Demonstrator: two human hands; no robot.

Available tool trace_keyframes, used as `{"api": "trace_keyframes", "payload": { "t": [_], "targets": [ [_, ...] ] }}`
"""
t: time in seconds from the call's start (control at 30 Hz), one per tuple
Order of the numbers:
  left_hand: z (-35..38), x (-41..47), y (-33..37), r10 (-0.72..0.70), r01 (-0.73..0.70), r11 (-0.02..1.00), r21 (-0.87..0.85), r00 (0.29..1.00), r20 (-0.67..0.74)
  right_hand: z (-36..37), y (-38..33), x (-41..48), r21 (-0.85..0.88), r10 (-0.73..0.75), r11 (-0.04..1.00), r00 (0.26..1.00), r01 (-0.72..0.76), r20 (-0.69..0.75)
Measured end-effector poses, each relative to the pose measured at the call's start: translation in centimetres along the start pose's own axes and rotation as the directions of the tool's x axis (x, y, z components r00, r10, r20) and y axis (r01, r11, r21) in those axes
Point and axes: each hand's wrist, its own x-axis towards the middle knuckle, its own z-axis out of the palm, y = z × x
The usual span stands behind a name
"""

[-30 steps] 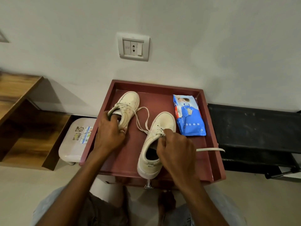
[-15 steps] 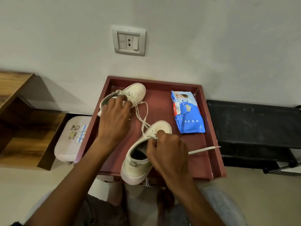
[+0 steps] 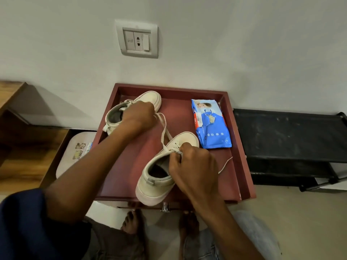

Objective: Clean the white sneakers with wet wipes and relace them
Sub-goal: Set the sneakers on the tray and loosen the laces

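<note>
On the dark-red wooden tray (image 3: 170, 88), left hand (image 3: 139, 117) gripped the far white canvas sneaker (image 3: 151, 99), steadying it, while right hand (image 3: 193, 166) pinched the flat white lace (image 3: 165, 128) of the near sneaker (image 3: 159, 185) (apparently unlacing before wiping), blue wipes pack (image 3: 211, 126) just beside.

Loose lace (image 3: 164, 124) across tray's (image 3: 178, 92) middle gap

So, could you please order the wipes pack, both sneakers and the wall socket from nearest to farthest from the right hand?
1. near sneaker, touching the right hand
2. wipes pack, just beyond, to the right
3. far sneaker, back left
4. wall socket, up on the wall
</note>
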Motion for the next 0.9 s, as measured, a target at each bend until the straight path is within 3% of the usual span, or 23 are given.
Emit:
{"api": "trace_keyframes", "payload": {
  "t": [0.03,0.07,0.1,0.17,0.2,0.23,0.27,0.3,0.33,0.37,0.4,0.43,0.47,0.57,0.63,0.7,0.77,0.9],
  "targets": [
    [-1.2,0.2,-0.2,-0.09,0.078,0.959,-0.273,0.995,-0.032,-0.1,0.1,0.0,0.0,-0.001,1.0,1.0,0.001,-0.018],
    [-2.3,0.4,-0.4,-0.176,0.121,0.819,-0.56,0.983,-0.045,-0.2,0.2,0.0,0.001,-0.005,1.0,0.999,0.005,-0.035],
    [-3.5,0.5,-0.3,-0.251,0.143,0.599,-0.788,0.968,-0.015,-0.3,0.2,0.0,0.007,-0.008,1.0,0.999,0.008,-0.041],
    [-5.8,0.7,-0.1,-0.346,0.129,0.191,-0.973,0.937,0.056,-0.4,0.1,-0.1,0.032,-0.012,0.999,1.0,0.012,-0.011],
    [-6.6,0.9,-0.1,-0.377,0.097,0.075,-0.992,0.924,0.062,-0.3,0.1,-0.2,0.043,-0.015,0.999,1.0,0.015,0.003],
    [-7.2,1.0,-0.1,-0.401,0.078,0.03,-0.996,0.914,0.06,-0.3,0.0,-0.2,0.046,-0.019,0.999,1.0,0.019,0.009],
    [-7.5,1.0,-0.3,-0.409,0.08,0.044,-0.996,0.911,0.055,-0.2,-0.1,-0.2,0.044,-0.024,0.999,1.0,0.023,0.011],
    [-7.6,0.9,-0.6,-0.405,0.081,0.128,-0.988,0.914,0.023,-0.1,-0.2,-0.3,0.039,-0.026,0.999,1.0,0.026,0.012],
    [-7.4,0.7,-1.2,-0.384,0.066,0.286,-0.956,0.922,-0.051,0.0,-0.3,-0.3,0.036,-0.027,0.999,1.0,0.027,0.008],
    [-7.2,0.1,-1.5,-0.322,0.049,0.511,-0.858,0.937,-0.138,0.1,-0.3,-0.3,0.035,-0.028,0.999,1.0,0.028,-0.002],
    [-6.9,-0.5,-2.0,-0.242,0.024,0.729,-0.684,0.944,-0.225,0.1,-0.3,-0.2,0.038,-0.032,0.999,0.999,0.032,-0.014],
    [-6.7,-1.5,-2.0,-0.182,0.02,0.859,-0.511,0.945,-0.271,0.2,-0.3,-0.2,0.044,-0.034,0.998,0.999,0.035,-0.015],
    [-6.2,-2.7,-2.0,-0.141,0.016,0.917,-0.399,0.948,-0.287,0.3,-0.3,-0.1,0.051,-0.032,0.998,0.999,0.033,-0.007],
    [-4.3,-7.8,-1.4,0.025,-0.119,0.924,-0.364,0.967,-0.254,0.5,-0.3,0.2,0.093,-0.001,0.996,1.0,0.0,0.017],
    [-2.3,-12.0,-0.9,0.109,-0.209,0.862,-0.461,0.966,-0.235,0.6,-0.5,0.2,0.149,0.032,0.988,0.999,-0.037,0.034],
    [-1.0,-15.9,-0.6,0.131,-0.218,0.766,-0.605,0.974,-0.185,0.9,-1.0,0.2,0.19,0.067,0.979,0.997,-0.073,0.038],
    [0.8,-18.3,-0.8,0.189,-0.232,0.74,-0.631,0.972,-0.137,1.3,-1.5,0.2,0.197,0.099,0.974,0.994,-0.108,0.055],
    [4.7,-18.8,-1.5,0.055,-0.079,0.799,-0.596,0.997,-0.059,2.0,-2.6,-0.4,0.197,0.074,0.976,0.992,-0.093,0.106]
  ]
}}
